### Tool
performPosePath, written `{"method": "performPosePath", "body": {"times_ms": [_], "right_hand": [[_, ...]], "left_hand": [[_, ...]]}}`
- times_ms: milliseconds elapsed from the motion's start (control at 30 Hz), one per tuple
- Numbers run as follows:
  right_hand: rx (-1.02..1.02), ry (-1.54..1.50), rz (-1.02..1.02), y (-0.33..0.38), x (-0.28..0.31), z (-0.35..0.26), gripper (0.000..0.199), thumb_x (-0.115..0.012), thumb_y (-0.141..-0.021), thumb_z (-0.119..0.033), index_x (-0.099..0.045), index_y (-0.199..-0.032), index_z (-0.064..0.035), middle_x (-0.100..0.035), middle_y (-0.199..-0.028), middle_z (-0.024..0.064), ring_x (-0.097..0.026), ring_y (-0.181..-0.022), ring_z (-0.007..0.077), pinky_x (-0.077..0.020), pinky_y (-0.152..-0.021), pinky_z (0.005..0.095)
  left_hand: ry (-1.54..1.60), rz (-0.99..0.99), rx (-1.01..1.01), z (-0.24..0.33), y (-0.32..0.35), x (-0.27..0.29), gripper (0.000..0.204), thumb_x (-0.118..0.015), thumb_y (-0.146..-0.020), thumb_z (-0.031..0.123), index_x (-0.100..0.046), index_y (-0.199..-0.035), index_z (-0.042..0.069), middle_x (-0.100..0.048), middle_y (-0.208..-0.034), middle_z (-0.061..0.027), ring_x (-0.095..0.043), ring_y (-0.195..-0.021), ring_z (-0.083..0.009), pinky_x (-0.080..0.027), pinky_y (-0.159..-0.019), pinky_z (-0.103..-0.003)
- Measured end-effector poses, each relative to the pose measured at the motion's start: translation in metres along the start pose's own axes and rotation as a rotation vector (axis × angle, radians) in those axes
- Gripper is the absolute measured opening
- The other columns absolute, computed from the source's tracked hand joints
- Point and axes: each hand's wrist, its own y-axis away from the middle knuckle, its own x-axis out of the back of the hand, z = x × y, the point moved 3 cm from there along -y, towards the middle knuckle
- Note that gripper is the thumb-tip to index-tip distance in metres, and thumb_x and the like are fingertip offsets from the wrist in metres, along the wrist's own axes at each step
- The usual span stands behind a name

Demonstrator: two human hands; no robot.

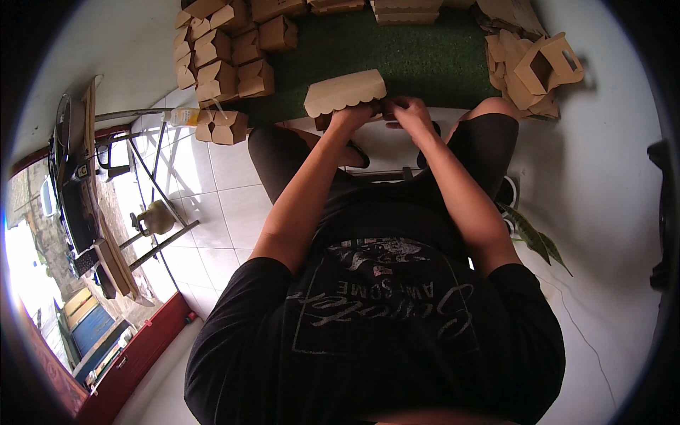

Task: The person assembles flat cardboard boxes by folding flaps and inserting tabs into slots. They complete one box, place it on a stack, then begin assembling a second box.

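Note:
A brown cardboard box point(346, 91) with a scalloped lid edge sits tilted at the near edge of a green turf-like surface point(382, 57), just in front of my knees. My left hand point(353, 117) grips its near side, the fingers tucked beneath the wavy edge and mostly hidden. At the box's near right corner, my right hand point(410, 115) has its fingers bent and pinched against the cardboard. The two hands are close together, and the exact grip between them is dark and hard to make out.
Folded small cardboard boxes point(214, 47) are stacked at the far left. Longer boxes point(405, 11) lie along the far edge. Flattened and half-open cardboard pieces point(542, 67) pile up at the right. A bottle with yellow contents point(183, 117) stands at left, near a metal-framed table point(159, 244).

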Motion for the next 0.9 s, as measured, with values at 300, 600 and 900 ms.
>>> {"method": "performPosePath", "body": {"times_ms": [300,600,900], "right_hand": [[0.089,0.139,0.006,0.002,-0.002,-0.007,0.019,-0.075,-0.104,-0.016,-0.085,-0.11,-0.0001,-0.081,-0.095,0.0081,-0.078,-0.085,0.0163,-0.0646,-0.076,0.0315],[0.259,0.349,0.174,0.01,-0.002,-0.013,0.021,-0.083,-0.093,-0.013,-0.087,-0.111,-0.0027,-0.084,-0.086,0.0085,-0.074,-0.072,0.0127,-0.0583,-0.069,0.0306],[0.325,0.373,0.245,0.023,-0.009,-0.017,0.032,-0.089,-0.087,-0.022,-0.086,-0.113,-0.0026,-0.086,-0.1,0.0153,-0.084,-0.095,0.0246,-0.0641,-0.083,0.0366]], "left_hand": [[-0.049,0.082,-0.046,-0.021,-0.008,-0.009,0.057,-0.088,-0.092,0.042,-0.074,-0.137,0.01,-0.075,-0.134,-0.0119,-0.07,-0.123,-0.0286,-0.054,-0.106,-0.044],[-0.218,0.282,-0.198,0.011,0.018,0.0,0.049,-0.082,-0.095,0.047,-0.078,-0.129,0.011,-0.078,-0.131,-0.0159,-0.072,-0.126,-0.0388,-0.056,-0.105,-0.049],[-0.19,0.421,-0.341,0.035,0.028,0.004,0.022,-0.081,-0.092,0.021,-0.083,-0.108,0.007,-0.081,-0.101,-0.0193,-0.077,-0.096,-0.046,-0.062,-0.085,-0.053]]}}
